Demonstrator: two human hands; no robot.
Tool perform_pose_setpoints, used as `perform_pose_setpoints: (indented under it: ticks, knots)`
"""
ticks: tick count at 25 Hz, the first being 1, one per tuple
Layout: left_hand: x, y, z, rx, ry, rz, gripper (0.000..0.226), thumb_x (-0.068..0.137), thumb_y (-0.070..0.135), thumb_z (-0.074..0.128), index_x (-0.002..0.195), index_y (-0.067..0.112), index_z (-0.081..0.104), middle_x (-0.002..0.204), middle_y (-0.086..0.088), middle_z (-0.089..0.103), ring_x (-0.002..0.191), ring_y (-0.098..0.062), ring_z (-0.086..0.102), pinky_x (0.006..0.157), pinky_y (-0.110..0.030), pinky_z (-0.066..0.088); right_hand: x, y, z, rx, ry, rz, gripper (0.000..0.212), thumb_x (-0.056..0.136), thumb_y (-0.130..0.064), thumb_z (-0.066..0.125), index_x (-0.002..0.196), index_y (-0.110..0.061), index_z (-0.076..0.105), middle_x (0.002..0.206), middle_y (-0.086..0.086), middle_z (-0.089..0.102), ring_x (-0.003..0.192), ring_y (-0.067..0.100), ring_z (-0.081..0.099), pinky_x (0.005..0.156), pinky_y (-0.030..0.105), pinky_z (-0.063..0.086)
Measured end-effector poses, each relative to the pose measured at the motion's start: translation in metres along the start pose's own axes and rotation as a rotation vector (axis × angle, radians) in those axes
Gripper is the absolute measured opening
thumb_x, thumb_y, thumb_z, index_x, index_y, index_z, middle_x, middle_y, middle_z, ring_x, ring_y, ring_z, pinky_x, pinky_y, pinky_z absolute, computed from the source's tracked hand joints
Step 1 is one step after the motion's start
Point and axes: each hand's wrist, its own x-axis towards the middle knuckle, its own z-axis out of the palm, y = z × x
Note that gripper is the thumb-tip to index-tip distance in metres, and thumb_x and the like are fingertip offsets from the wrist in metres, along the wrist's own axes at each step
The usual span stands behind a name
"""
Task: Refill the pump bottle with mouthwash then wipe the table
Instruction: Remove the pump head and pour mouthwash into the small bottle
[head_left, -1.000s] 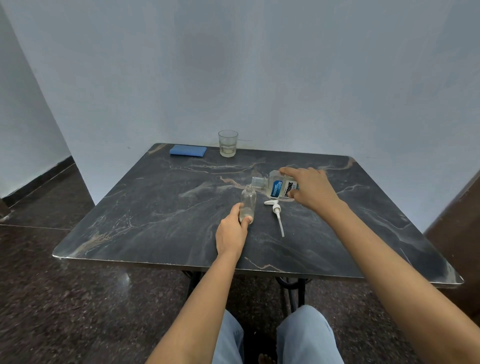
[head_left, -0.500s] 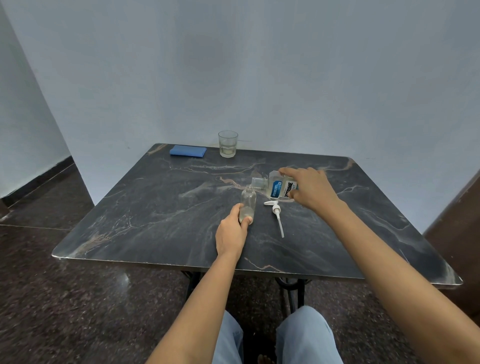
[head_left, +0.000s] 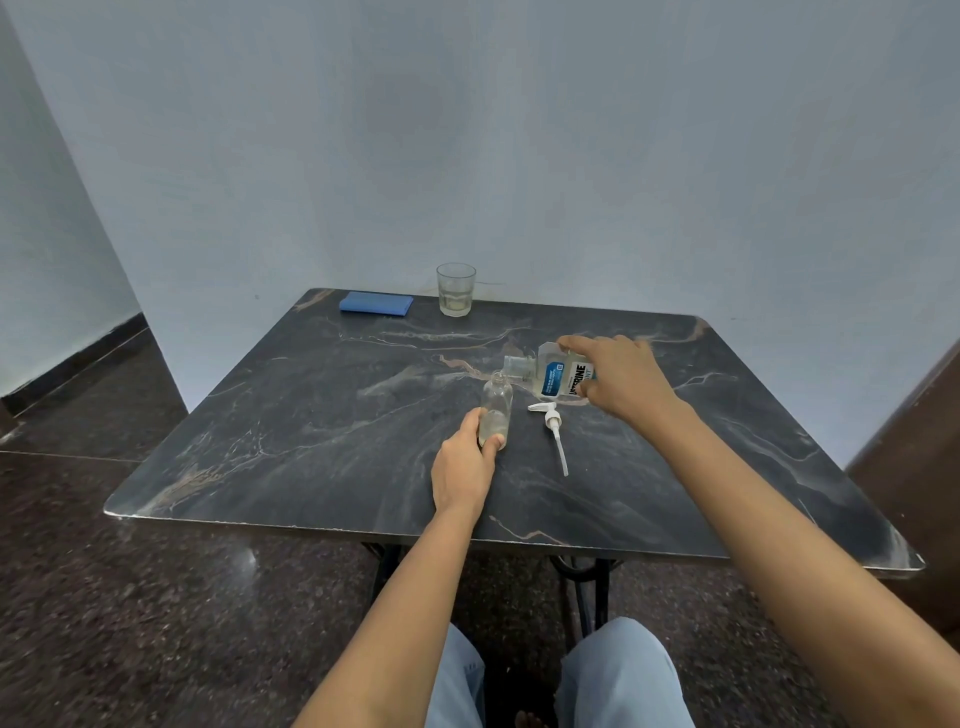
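Note:
A small clear pump bottle (head_left: 496, 404) stands upright and uncapped on the dark marble table (head_left: 311, 415). My left hand (head_left: 465, 462) grips its base, where a little pale liquid shows. My right hand (head_left: 618, 379) holds a clear mouthwash bottle (head_left: 553, 375) with a blue and white label, tipped on its side with its open neck just above the pump bottle's mouth. The white pump head (head_left: 555, 427) with its tube lies flat on the table between my hands.
A folded blue cloth (head_left: 376, 303) lies at the table's far left edge. Beside it stands a clear glass (head_left: 456, 289) with some pale liquid. Walls close in behind and to the left. My knees show below the near edge.

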Motion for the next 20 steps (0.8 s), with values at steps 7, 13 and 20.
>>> perform_pose_setpoints:
  ticks: [7,13,20]
  knots:
    - [-0.0001,-0.0006,0.0007,-0.009,-0.004,0.006,0.045,0.095,0.037,0.054,0.138,0.026,0.044,0.12,-0.003,0.067,0.109,-0.024,0.062,0.092,-0.041,0.05,-0.0009,-0.0005,-0.0001,-0.008,0.001,0.006,0.059,0.087,-0.018,0.061,0.14,-0.034,0.04,0.129,0.005,0.061,0.119,0.03,0.052,0.102,0.045,0.035]
    - [0.0005,-0.0009,0.0014,-0.013,-0.002,0.003,0.046,0.095,0.037,0.055,0.138,0.026,0.044,0.122,-0.002,0.066,0.11,-0.023,0.061,0.093,-0.04,0.049,0.0004,0.0001,0.0011,-0.013,0.004,0.005,0.057,0.088,-0.018,0.059,0.139,-0.035,0.04,0.127,0.004,0.062,0.117,0.029,0.052,0.1,0.045,0.035]
    - [0.0013,-0.002,0.0021,0.005,0.006,0.005,0.048,0.095,0.039,0.054,0.14,0.026,0.043,0.122,-0.002,0.066,0.111,-0.023,0.061,0.094,-0.04,0.049,0.0005,-0.0008,-0.0009,-0.033,0.01,-0.004,0.056,0.088,-0.019,0.06,0.138,-0.034,0.041,0.125,0.003,0.063,0.116,0.029,0.053,0.098,0.045,0.036]
